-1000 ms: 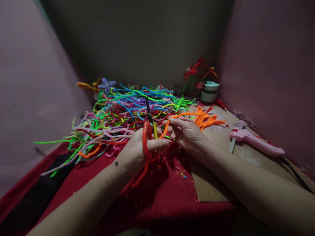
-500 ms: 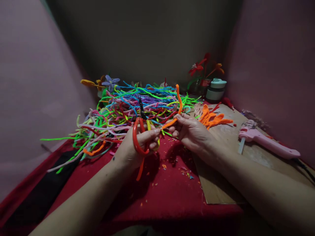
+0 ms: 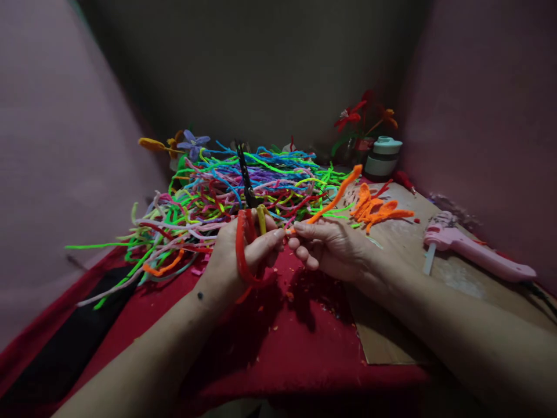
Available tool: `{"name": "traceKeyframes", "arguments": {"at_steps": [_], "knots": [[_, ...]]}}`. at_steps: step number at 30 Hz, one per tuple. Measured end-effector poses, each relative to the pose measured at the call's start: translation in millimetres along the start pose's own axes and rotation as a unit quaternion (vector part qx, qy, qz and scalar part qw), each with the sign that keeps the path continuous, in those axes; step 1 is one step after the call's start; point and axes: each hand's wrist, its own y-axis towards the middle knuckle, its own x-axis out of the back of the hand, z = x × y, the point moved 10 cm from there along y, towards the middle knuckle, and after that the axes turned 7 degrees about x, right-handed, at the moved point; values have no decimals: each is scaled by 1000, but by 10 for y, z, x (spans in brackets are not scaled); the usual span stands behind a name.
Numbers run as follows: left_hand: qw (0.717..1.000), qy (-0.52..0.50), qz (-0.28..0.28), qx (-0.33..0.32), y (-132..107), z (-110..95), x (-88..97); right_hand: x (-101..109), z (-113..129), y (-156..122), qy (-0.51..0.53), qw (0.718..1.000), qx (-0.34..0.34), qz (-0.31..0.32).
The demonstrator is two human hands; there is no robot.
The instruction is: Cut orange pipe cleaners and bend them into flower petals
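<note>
An orange pipe cleaner (image 3: 337, 198) runs between my hands, its long free end slanting up to the right. My left hand (image 3: 226, 249) is closed, pinching it between thumb and fingers. The same hand carries scissors (image 3: 241, 244) with a red and yellow handle; their black blades point up, away from me. My right hand (image 3: 339, 244) has the pipe cleaner between thumb and forefinger, close to the left fingertips. A short orange end shows below the left hand. What lies inside the pinches is mostly hidden.
A heap of colourful pipe cleaners (image 3: 261, 174) lies beyond my hands on the red cloth (image 3: 304, 360). Bent orange loops (image 3: 378, 208) and a pink glue gun (image 3: 470, 247) rest on the board (image 3: 387, 342) at right. A lidded jar (image 3: 383, 157) and fuzzy flowers (image 3: 194, 144) stand behind.
My right hand has moved left, close to the left fingertips. The orange pipe cleaner's free end has swung from upright to slanting right. The scissors' blades have tipped slightly left and up.
</note>
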Motion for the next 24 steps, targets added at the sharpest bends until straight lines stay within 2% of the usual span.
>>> {"name": "traceKeyframes", "arguments": {"at_steps": [3,6,9,11,13,15,17,19,20,22,24], "knots": [[998,-58,25,18,-9,-8,-54,-19,-14,-14,44,999,-3,-2],[998,-55,39,16,14,-42,-75,-44,6,-18,50,999,9,8],[999,35,-7,-7,56,-132,76,-19,124,3,21,998,58,-4],[983,159,-88,-31,57,-249,281,13,263,12,-14,993,114,-23],[927,307,-204,-68,-8,-437,510,54,388,11,-43,985,162,-46],[840,457,-271,-108,-83,-607,578,116,455,9,-60,979,181,-74],[745,607,-246,-128,-75,-617,457,182,472,11,-67,977,175,-99],[664,719,-159,-129,-29,-459,268,248,462,11,-65,978,156,-121],[637,752,-116,-124,-19,-361,189,276,456,9,-58,979,147,-131],[614,778,-67,-110,-24,-223,91,317,452,1,-40,979,134,-148],[616,781,-44,-92,-38,-141,34,333,463,-10,-31,978,131,-159]]}}
